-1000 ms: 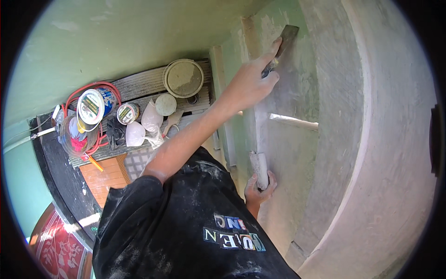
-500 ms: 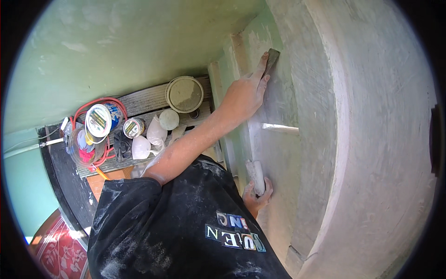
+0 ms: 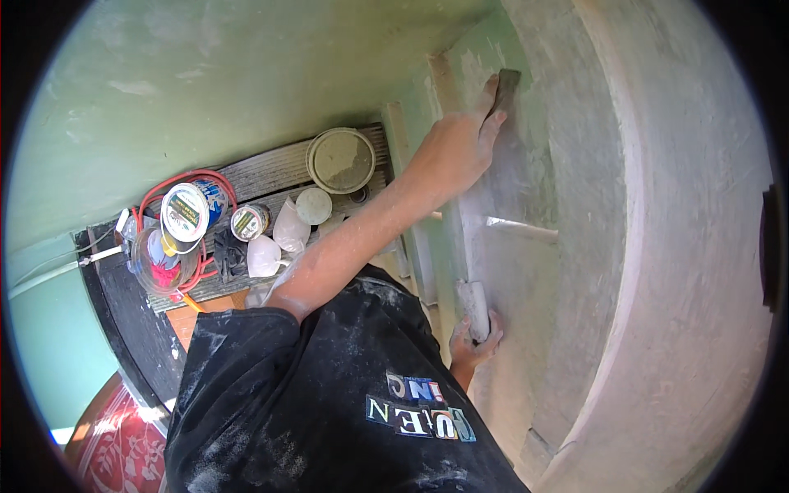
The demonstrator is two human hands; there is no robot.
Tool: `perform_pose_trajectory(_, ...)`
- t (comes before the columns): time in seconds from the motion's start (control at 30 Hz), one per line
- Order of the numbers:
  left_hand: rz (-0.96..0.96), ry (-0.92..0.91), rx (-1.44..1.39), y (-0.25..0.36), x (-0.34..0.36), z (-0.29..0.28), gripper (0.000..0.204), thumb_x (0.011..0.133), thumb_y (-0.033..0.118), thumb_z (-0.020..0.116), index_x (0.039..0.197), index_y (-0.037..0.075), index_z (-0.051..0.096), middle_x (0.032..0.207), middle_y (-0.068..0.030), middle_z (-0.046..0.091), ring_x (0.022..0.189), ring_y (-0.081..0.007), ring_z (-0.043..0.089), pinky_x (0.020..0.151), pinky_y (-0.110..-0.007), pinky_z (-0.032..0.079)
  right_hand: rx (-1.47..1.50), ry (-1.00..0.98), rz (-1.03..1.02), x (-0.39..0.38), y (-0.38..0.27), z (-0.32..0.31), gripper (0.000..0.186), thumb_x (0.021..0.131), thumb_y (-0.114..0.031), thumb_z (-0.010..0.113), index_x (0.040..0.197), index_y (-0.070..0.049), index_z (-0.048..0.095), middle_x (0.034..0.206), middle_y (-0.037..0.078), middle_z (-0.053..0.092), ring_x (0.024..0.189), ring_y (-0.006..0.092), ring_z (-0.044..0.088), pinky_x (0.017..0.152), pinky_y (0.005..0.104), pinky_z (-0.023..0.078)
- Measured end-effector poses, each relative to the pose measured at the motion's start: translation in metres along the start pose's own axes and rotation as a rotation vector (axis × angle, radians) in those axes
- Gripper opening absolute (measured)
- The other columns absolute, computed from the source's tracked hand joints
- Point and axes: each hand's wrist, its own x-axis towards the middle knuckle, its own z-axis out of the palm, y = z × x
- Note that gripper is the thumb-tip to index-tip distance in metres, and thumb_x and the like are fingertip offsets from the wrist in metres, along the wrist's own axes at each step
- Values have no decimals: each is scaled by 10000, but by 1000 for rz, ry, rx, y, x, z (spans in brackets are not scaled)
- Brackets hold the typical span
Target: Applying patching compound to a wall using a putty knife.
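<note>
Plaster wall (image 3: pixel 575 164): grey and dusty, curving up on our right.
Left hand (image 3: pixel 452 152): reached high, fingers closed over the dark flat tool (image 3: pixel 505 85) and pressing it to the wall.
Dark flat tool: its long axis runs up the wall, the far end poking past our fingertips (so it lies up and ahead of the hand).
Right hand (image 3: pixel 475 349): low by our waist, curled round the foot of a pale block (image 3: pixel 474 306) that stands upright against the same wall.
Nearer hand: the left has the tool. The right is well below it, with a white rod (image 3: pixel 522 230) jutting from the wall between them.
Wooden bench (image 3: pixel 271 168): off to our left, with tins, a round lid (image 3: pixel 340 159) and a red cable.
</note>
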Motion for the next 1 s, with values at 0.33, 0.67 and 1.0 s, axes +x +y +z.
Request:
perform_pose_trajectory(0.33, -45, -55, -27, -1, -4, 0, 579, 1085, 359, 411, 1590, 95, 305, 1172, -372, 626, 1089, -516, 621, 974, -462, 480, -9, 2, 40, -4, -3, 0, 480, 858, -239, 774, 1218, 22, 592, 1107, 222, 673, 951, 408, 685, 823, 475, 569)
perform_pose_trajectory(0.67, 98, 89, -93, -13, 6, 8, 598, 1092, 391, 388, 1583, 59, 305, 1311, -347, 585, 1230, -509, 559, 1060, -439, 435, -24, 12, -7, -1, -3, -1, 462, 856, -227, 767, 1207, 19, 594, 1087, 226, 684, 910, 418, 697, 800, 469, 578)
perform_pose_trajectory(1.0, 105, 136, -110, -18, 20, 4, 610, 1086, 385, 397, 1568, 19, 317, 1175, -339, 587, 1117, -480, 588, 991, -461, 448, -22, -3, 0, -1, -2, 1, 475, 847, -243, 777, 1208, 11, 600, 1097, 219, 689, 928, 420, 696, 805, 465, 578)
